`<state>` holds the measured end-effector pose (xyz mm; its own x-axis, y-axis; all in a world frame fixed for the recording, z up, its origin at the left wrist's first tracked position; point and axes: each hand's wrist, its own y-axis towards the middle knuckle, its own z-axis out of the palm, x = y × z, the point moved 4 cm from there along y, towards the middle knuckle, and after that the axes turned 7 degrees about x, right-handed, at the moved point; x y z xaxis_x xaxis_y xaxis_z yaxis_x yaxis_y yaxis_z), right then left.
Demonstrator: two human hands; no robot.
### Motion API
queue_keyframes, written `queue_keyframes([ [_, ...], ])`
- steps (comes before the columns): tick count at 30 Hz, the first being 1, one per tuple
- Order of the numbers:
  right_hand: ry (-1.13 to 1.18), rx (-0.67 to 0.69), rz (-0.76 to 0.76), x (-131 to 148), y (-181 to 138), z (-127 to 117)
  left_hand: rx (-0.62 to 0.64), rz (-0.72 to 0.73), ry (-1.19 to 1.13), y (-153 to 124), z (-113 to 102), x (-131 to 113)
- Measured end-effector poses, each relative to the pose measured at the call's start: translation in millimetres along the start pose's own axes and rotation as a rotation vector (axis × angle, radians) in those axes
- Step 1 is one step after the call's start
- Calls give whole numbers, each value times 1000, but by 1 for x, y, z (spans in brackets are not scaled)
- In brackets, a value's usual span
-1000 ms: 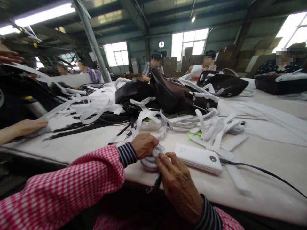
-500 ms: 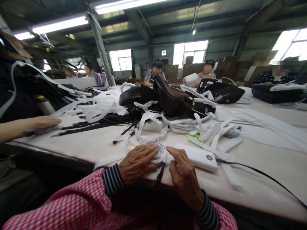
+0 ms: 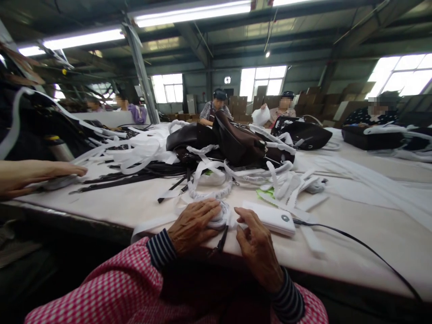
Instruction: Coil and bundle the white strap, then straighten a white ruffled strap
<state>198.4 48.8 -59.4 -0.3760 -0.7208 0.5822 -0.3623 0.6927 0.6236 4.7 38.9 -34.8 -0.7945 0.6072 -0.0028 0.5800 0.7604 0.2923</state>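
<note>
Two hands: both working at the near desk [image 3: 354,252] edge.
Co-worker's hand [image 3: 50,173]: lying flat, far left.
Left hand [image 3: 194,225]: curling over a white strap coil [image 3: 221,215], seemingly gripping it.
Right hand [image 3: 258,245]: fingers loosely spread, touching the coil's right side.
Power bank [image 3: 270,218]: lying just right.

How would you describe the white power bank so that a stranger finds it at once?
Start at the long pale worktable and go to its near edge. The white power bank lies flat beside the right hand. Unlike the limp white straps around, it is a rigid slab trailing a black cable.
</note>
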Motion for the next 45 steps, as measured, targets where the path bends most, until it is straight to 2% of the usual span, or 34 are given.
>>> queue_keyframes([
  [4,-27,125,3,7,2,-3,12,-27,-92,4,-3,9],
  [8,-108,243,-61,20,20,-3,-54,-181,-483,8,-17,44],
  [12,-155,307,-94,19,59,6,-72,-211,-780,14,-26,67],
  [17,-168,364,19,1,113,15,-55,-273,-829,16,-22,75],
  [23,-115,444,25,-5,139,19,-116,-336,-944,20,-13,79],
  [29,-198,536,-49,-1,139,19,-116,-295,-894,24,-8,76],
  [33,-300,497,-78,1,126,20,-108,-266,-862,22,-8,68],
  [39,-233,473,-99,-3,111,27,-92,-228,-840,23,-6,63],
  [45,-193,487,-142,-9,100,30,-100,-218,-718,14,-3,57],
])
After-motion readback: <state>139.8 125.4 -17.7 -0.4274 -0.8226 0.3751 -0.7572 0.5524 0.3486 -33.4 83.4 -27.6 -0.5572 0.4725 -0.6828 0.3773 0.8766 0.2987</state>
